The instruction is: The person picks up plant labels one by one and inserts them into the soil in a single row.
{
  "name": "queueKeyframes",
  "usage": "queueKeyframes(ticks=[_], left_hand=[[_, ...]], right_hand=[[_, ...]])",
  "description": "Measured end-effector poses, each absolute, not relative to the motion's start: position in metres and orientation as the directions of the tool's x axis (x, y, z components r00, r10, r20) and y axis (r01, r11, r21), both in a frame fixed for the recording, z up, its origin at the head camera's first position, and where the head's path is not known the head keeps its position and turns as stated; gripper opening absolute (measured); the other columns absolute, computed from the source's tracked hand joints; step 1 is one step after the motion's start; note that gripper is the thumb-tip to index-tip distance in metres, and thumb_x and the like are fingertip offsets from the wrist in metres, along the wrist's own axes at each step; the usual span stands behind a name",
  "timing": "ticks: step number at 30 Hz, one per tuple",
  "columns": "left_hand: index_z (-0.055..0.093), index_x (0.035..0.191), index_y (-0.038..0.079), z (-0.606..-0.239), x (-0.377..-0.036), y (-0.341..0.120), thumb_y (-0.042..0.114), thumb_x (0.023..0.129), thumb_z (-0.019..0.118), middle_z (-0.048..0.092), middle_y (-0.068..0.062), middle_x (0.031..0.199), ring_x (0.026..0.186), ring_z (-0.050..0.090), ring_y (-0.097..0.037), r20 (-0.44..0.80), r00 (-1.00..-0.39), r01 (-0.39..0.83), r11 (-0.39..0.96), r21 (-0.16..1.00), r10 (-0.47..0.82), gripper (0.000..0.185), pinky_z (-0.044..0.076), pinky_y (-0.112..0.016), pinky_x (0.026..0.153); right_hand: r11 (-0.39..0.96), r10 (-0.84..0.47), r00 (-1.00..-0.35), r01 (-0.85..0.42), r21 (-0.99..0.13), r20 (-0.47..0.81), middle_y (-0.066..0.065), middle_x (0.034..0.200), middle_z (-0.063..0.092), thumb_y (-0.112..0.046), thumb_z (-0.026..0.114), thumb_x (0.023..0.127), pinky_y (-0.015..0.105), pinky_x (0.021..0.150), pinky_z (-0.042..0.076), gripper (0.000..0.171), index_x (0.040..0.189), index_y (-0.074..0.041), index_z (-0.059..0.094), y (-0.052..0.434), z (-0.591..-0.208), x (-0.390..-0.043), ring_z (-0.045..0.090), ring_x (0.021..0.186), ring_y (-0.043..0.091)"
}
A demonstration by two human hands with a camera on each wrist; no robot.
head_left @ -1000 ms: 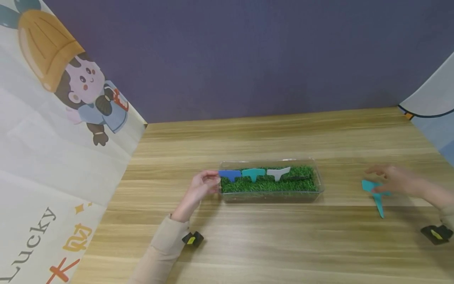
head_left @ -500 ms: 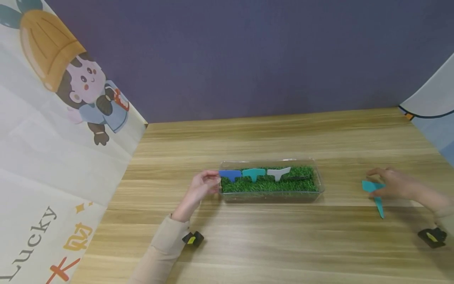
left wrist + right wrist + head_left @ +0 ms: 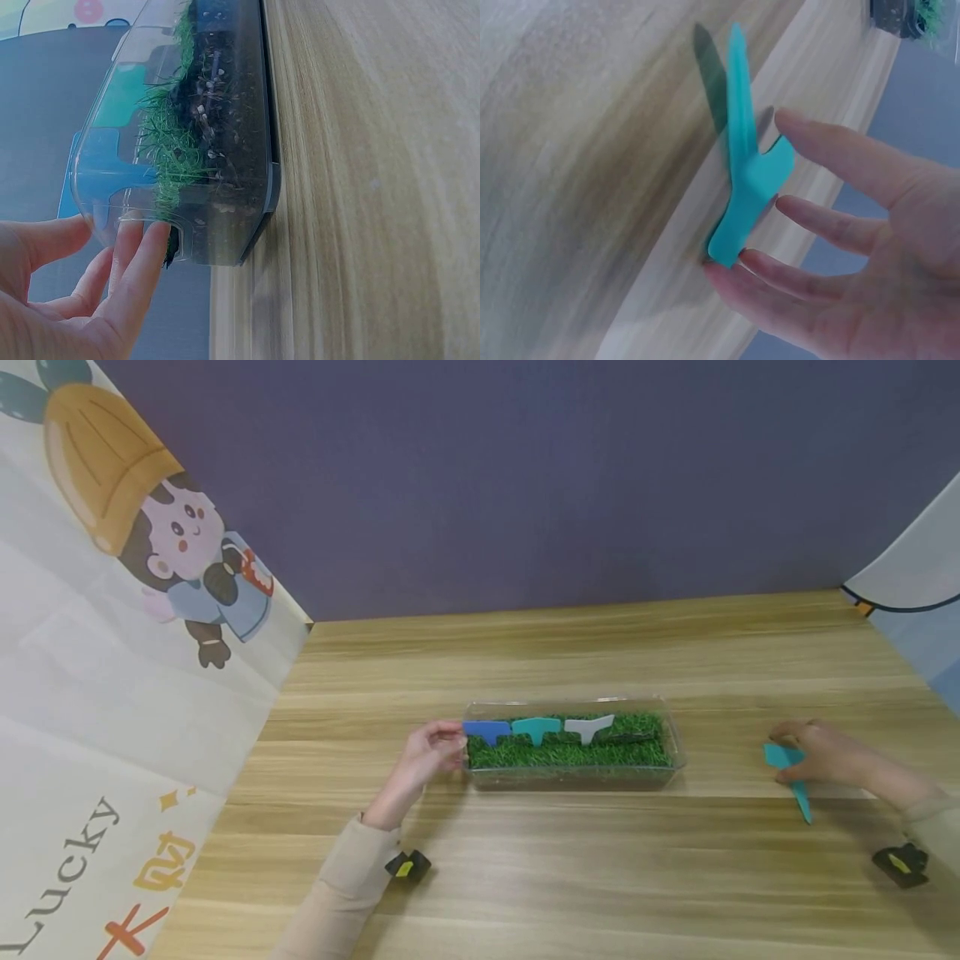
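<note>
A clear tray filled with green grass sits mid-table. A blue tag, a teal tag and a white tag stand in the grass in a row. My left hand rests its straight fingers against the tray's left end wall. At the right, a loose teal tag lies on the table. My right hand is over its wide end. In the right wrist view this tag is tipped on edge, with spread fingers around its head and one fingertip touching it.
A printed cartoon sheet covers the left side, and a purple wall stands behind the wooden table. Another pale sheet is at the far right. Black wrist cameras sit by both sleeves.
My right hand has slid a little nearer and lower onto the loose teal tag, with its fingers drawn in around the head. The left hand and tray have not moved.
</note>
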State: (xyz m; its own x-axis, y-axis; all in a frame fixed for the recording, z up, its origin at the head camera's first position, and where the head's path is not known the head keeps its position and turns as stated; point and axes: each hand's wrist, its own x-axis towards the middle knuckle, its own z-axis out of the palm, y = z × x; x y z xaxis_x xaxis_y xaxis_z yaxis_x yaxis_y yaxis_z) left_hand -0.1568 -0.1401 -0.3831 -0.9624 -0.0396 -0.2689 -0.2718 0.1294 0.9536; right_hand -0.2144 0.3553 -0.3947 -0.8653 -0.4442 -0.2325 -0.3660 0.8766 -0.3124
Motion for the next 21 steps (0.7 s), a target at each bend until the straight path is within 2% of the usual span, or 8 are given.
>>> queueKeyframes(ticks=[11, 16, 21], left_hand=[[0.050, 0.113, -0.006, -0.3852, -0.1572, -0.1404, -0.001, 0.082, 0.056, 0.056, -0.015, 0.098, 0.074, 0.057, -0.015, -0.260, -0.965, -0.263, 0.129, 0.956, -0.037, 0.032, 0.053, -0.037, 0.074], [0.050, 0.113, -0.006, -0.3839, -0.1565, -0.1400, -0.002, 0.082, 0.056, 0.056, -0.016, 0.098, 0.073, 0.057, -0.015, -0.264, -0.964, -0.267, 0.116, 0.957, -0.037, 0.032, 0.052, -0.040, 0.076], [0.050, 0.113, -0.006, -0.3830, -0.1561, -0.1398, -0.001, 0.082, 0.056, 0.055, -0.016, 0.099, 0.074, 0.057, -0.015, -0.266, -0.963, -0.269, 0.119, 0.956, -0.038, 0.032, 0.052, -0.041, 0.077]], right_hand=[[0.889, -0.407, -0.878, -0.319, -0.329, -0.250, 0.038, 0.097, 0.047, -0.018, 0.076, 0.064, 0.057, 0.064, 0.044, 0.060, 0.105, 0.016, 0.049, 0.3567, -0.3967, -0.2146, 0.040, 0.089, 0.052], [0.886, -0.409, -0.878, -0.315, -0.341, -0.250, 0.035, 0.093, 0.049, -0.016, 0.075, 0.064, 0.052, 0.063, 0.046, 0.057, 0.103, 0.016, 0.049, 0.3575, -0.3967, -0.2164, 0.042, 0.086, 0.048], [0.881, -0.423, -0.874, -0.335, -0.333, -0.239, 0.035, 0.093, 0.052, -0.015, 0.076, 0.063, 0.053, 0.066, 0.046, 0.055, 0.099, 0.017, 0.050, 0.3569, -0.3952, -0.2168, 0.046, 0.086, 0.050]])
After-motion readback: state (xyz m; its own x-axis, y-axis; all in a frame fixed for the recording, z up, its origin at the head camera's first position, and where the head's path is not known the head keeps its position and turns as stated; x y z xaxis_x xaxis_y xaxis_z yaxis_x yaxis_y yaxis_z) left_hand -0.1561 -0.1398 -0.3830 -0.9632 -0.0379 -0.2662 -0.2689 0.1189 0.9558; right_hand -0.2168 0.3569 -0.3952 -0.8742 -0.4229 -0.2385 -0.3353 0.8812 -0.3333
